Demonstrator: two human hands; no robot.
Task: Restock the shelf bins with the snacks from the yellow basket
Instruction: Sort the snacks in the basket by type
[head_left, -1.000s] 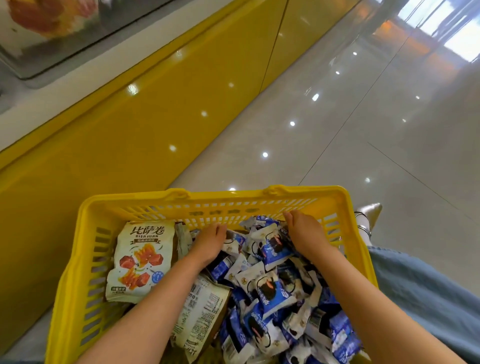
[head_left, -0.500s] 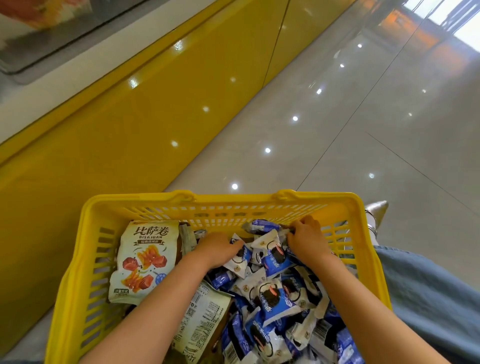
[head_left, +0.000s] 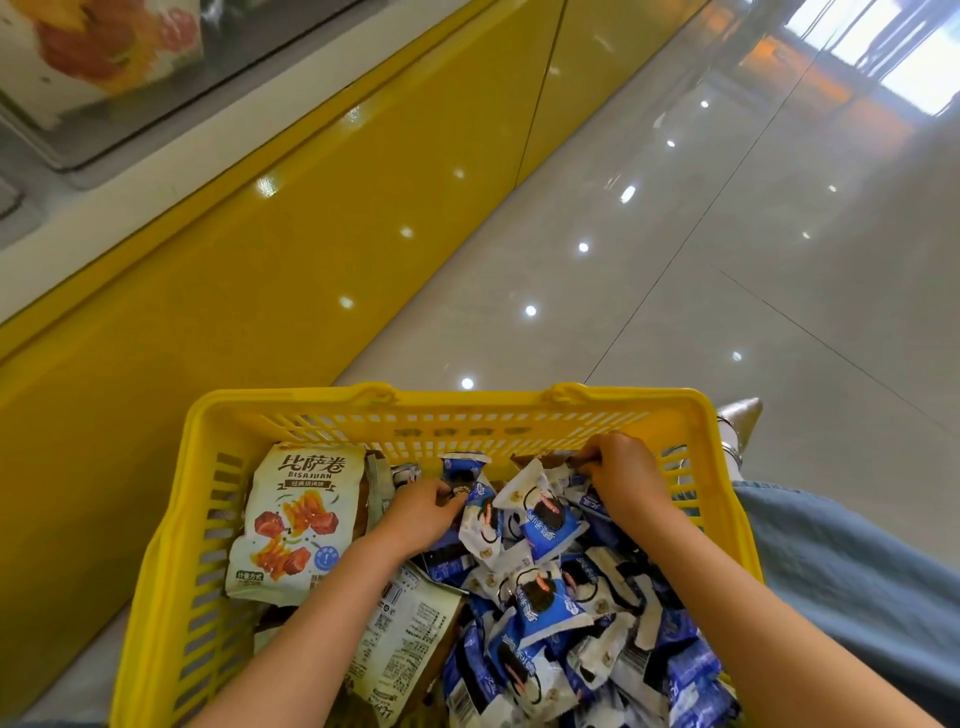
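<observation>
**Both hands deep in a yellow basket of snacks**

A person leans over a yellow basket (head_left: 447, 410) in the lower half of the frame, both bare forearms reaching in from the bottom edge. The left hand (head_left: 421, 512), at the centre of the basket, has its fingers curled round a small blue-and-white packet (head_left: 464, 475) that stands upright above the heap. The right hand (head_left: 623, 475), close to the far wall of the basket on the right, is bent at the knuckles and pinches the dark edge of a wrapper (head_left: 574, 460).

A loose heap of blue-and-white snack packets (head_left: 545, 597) fills the right and middle of the basket. On the left lies a larger cream bag (head_left: 296, 525) printed with red and orange pieces, face up against the side wall. A second bag (head_left: 405, 644), label side up, lies partly under the left forearm.

A glossy yellow cabinet (head_left: 260, 312) runs diagonally across the left of the frame, with a glass-fronted case (head_left: 104, 67) at the upper left. Shiny grey floor tiles (head_left: 727, 312) fill the right, where a pointed pale shoe (head_left: 737, 415) and blue denim cloth (head_left: 857, 571) show beside the basket.
</observation>
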